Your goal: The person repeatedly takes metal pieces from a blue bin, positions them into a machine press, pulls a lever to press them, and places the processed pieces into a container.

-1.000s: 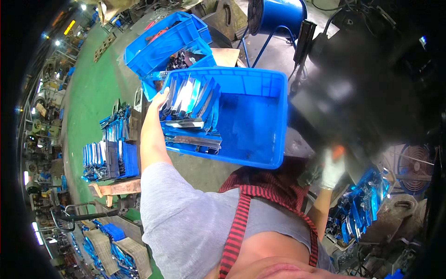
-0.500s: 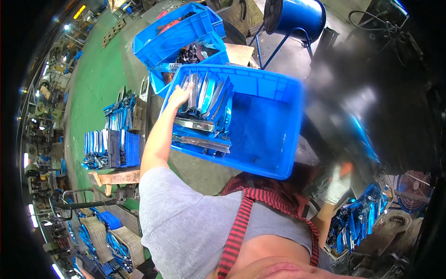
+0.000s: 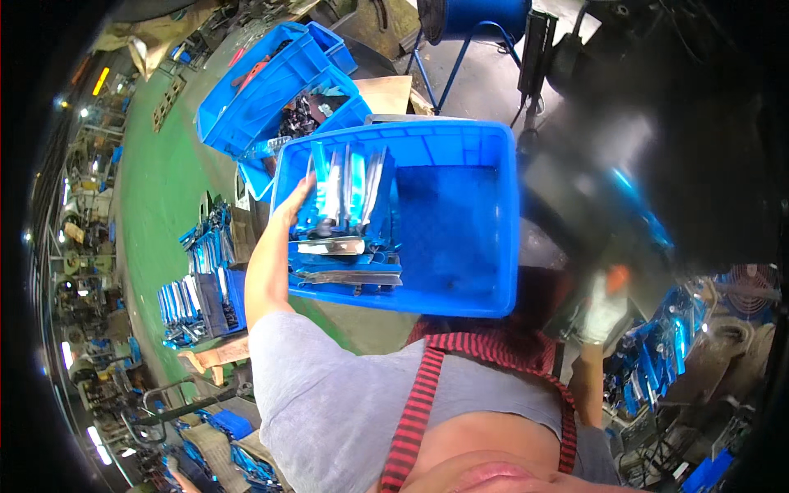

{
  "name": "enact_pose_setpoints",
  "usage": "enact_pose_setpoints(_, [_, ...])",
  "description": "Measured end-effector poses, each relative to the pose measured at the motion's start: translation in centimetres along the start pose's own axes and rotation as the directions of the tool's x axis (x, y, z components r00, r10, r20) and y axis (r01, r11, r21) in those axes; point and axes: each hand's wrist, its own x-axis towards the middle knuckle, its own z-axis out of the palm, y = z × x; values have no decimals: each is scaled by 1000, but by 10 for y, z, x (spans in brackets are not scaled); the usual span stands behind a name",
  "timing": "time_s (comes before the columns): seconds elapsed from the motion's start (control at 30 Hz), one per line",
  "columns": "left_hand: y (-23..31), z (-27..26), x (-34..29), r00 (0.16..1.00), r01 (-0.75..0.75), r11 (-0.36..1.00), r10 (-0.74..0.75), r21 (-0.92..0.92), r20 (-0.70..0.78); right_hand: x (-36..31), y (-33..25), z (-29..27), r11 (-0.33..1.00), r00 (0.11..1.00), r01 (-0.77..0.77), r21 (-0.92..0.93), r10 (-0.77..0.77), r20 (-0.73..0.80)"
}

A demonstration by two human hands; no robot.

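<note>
A large blue plastic bin sits in front of me. Its left half holds several long folded metal strips, silver with blue film, most on edge and some lying flat nearer me. My left hand is bare and reaches over the bin's left side. Its fingers close on the outermost blue-filmed metal strip, which partly hides them. My right hand, in a white glove with an orange patch, is low beside a dark machine. Blur hides its fingers and whatever they touch.
Beyond the bin stand stacked blue crates with dark metal parts, and a blue drum fan. On the left, a crate of filmed strips is by a green floor. More filmed pieces are heaped at lower right.
My left hand has come back from atop the strips to the outer left one. The view has shifted, so the bin appears slightly further left. My right hand remains beside the machine.
</note>
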Motion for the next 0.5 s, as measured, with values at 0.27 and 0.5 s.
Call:
enact_pose_setpoints(0.27, [58, 205, -21, 958, -263, 787, 146, 558, 245, 2, 7, -3, 992, 999, -37, -123, 37, -1])
enact_pose_setpoints(0.5, [87, 210, -9, 900, -290, 744, -2, 602, 436, 6, -6, -19, 936, 993, -85, -340, 109, 51])
